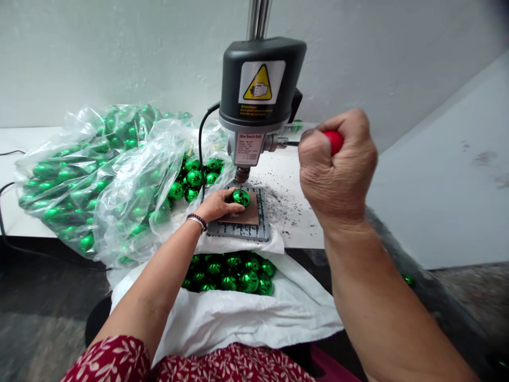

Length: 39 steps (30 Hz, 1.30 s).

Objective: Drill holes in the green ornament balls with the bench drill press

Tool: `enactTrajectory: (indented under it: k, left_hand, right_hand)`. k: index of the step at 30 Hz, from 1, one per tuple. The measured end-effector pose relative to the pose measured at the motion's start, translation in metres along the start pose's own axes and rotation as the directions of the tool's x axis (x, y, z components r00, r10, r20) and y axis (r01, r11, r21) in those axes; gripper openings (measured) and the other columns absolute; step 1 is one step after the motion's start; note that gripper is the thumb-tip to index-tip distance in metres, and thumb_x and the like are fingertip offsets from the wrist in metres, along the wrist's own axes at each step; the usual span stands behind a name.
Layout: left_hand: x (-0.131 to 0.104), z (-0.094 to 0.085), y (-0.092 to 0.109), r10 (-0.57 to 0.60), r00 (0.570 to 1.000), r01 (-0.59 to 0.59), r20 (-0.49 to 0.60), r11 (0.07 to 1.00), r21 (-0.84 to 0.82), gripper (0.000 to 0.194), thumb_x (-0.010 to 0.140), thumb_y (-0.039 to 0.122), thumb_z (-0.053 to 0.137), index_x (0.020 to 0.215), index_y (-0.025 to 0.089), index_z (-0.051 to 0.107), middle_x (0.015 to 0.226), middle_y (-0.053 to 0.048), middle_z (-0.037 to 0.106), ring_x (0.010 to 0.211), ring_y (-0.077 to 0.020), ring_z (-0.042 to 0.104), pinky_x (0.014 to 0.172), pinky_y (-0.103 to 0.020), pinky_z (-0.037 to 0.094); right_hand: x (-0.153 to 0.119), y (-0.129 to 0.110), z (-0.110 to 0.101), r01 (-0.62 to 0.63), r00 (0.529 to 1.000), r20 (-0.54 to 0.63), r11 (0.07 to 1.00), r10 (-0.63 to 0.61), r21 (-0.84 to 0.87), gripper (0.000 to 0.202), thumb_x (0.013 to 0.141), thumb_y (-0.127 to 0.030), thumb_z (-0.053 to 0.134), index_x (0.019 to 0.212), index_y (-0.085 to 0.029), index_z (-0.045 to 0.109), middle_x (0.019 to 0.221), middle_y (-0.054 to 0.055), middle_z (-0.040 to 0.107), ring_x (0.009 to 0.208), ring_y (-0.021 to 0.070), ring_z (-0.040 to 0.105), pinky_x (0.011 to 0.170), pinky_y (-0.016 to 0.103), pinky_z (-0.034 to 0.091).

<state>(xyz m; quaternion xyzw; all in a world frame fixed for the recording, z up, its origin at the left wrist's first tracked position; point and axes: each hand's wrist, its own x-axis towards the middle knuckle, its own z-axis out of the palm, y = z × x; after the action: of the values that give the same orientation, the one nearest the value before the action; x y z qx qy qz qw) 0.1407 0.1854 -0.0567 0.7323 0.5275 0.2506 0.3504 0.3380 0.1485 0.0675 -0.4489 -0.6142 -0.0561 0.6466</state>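
Observation:
A black and grey bench drill (262, 85) stands upright on the white table. Under its chuck (242, 174), a shiny green ball (240, 198) rests on a brown board (244, 213) over the grey slotted base (238, 232). The thin bit comes down to the top of the ball. My left hand (219, 205) grips that ball from the left side, thumb in front. Raised at the right of the drill, my right hand (338, 162) is closed around the red-knobbed feed lever (334, 141); the lever's far part is covered by my fingers.
Clear plastic bags (107, 175) full of green balls lie left of the drill. Dark shavings (284, 204) litter the white table (302, 228). A white sack (254, 313) holding more green balls (234, 273) sits below the table edge. A black cable (202, 143) hangs beside the drill.

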Motion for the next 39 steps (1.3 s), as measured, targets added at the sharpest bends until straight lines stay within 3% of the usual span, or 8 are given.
enactTrajectory:
  k: [9,15,21,25,30,35,37,39]
  left_hand:
    - [0.001,-0.001,0.001,0.015,0.999,-0.016,-0.049,1.000,-0.014,0.046,0.073,0.035,0.080,0.116,0.020,0.075,0.102,-0.006,0.076,0.101,-0.0299,0.068,0.093,-0.039,0.052]
    - [-0.005,0.013,0.007,0.003,0.990,0.009,-0.138,0.996,0.086,0.051,0.071,0.033,0.081,0.119,0.021,0.071,0.103,-0.008,0.075,0.100,-0.0302,0.068,0.090,-0.039,0.052]
    - [-0.036,0.020,0.019,0.051,0.969,-0.029,-0.243,0.995,0.095,0.039,0.071,0.027,0.077,0.108,0.018,0.067,0.096,-0.006,0.071,0.090,-0.0243,0.065,0.084,-0.036,0.051]
    - [-0.067,0.015,0.026,0.048,0.974,-0.080,-0.223,0.988,-0.133,0.038,0.072,0.030,0.073,0.105,0.017,0.063,0.093,-0.004,0.066,0.086,-0.0195,0.062,0.080,-0.031,0.051]
    - [-0.104,0.014,0.031,-0.028,0.984,-0.057,-0.175,0.885,-0.462,0.054,0.073,0.028,0.073,0.123,0.018,0.057,0.107,-0.006,0.064,0.094,-0.0183,0.062,0.085,-0.031,0.051]
    - [-0.127,0.015,0.034,-0.098,0.976,-0.043,-0.194,0.790,-0.611,0.063,0.065,0.022,0.081,0.125,0.020,0.059,0.121,-0.008,0.061,0.104,-0.0209,0.061,0.094,-0.033,0.051]
    - [-0.131,0.016,0.037,-0.159,0.975,-0.005,-0.153,0.674,-0.738,0.062,0.067,0.026,0.083,0.125,0.022,0.059,0.117,-0.007,0.063,0.099,-0.0208,0.065,0.090,-0.034,0.054]
    - [-0.134,0.016,0.039,-0.229,0.972,0.059,-0.051,0.450,-0.891,0.064,0.073,0.033,0.080,0.131,0.025,0.055,0.109,-0.006,0.066,0.089,-0.0202,0.069,0.082,-0.034,0.058]
  right_hand:
    - [-0.013,0.001,-0.003,0.030,0.999,0.012,0.999,-0.030,0.023,0.011,0.086,-0.024,0.052,0.078,-0.018,0.046,0.066,-0.006,0.046,0.059,0.0027,0.039,0.061,0.021,0.035]
    - [0.018,-0.009,-0.001,-0.129,0.986,0.106,0.992,0.129,0.001,0.018,0.088,-0.020,0.055,0.076,-0.016,0.042,0.066,-0.008,0.040,0.061,0.0003,0.034,0.067,0.019,0.033]
    - [0.045,-0.008,0.005,-0.169,0.975,0.149,0.986,0.165,0.014,0.029,0.092,-0.030,0.053,0.071,-0.016,0.039,0.061,-0.008,0.034,0.058,-0.0006,0.027,0.065,0.021,0.028]
    - [0.043,-0.002,0.008,-0.137,0.984,0.118,0.990,0.132,0.041,0.034,0.092,-0.043,0.051,0.073,-0.016,0.041,0.063,-0.008,0.035,0.059,-0.0007,0.029,0.067,0.022,0.030]
    - [0.040,0.001,0.011,-0.131,0.986,0.107,0.991,0.128,0.020,0.035,0.093,-0.046,0.049,0.076,-0.016,0.043,0.064,-0.008,0.038,0.061,0.0006,0.032,0.069,0.025,0.032]
    - [0.040,0.000,0.014,-0.191,0.978,0.082,0.981,0.192,-0.020,0.020,0.094,-0.027,0.048,0.078,-0.016,0.045,0.064,-0.008,0.038,0.063,0.0023,0.031,0.071,0.025,0.033]
    - [0.039,-0.002,0.016,-0.197,0.978,0.060,0.980,0.197,-0.015,0.018,0.094,-0.023,0.049,0.078,-0.016,0.044,0.063,-0.008,0.036,0.062,0.0026,0.030,0.070,0.025,0.031]
    - [0.039,-0.003,0.017,-0.220,0.974,0.054,0.975,0.221,-0.011,0.018,0.093,-0.021,0.050,0.077,-0.016,0.043,0.063,-0.008,0.035,0.062,0.0029,0.029,0.070,0.025,0.030]
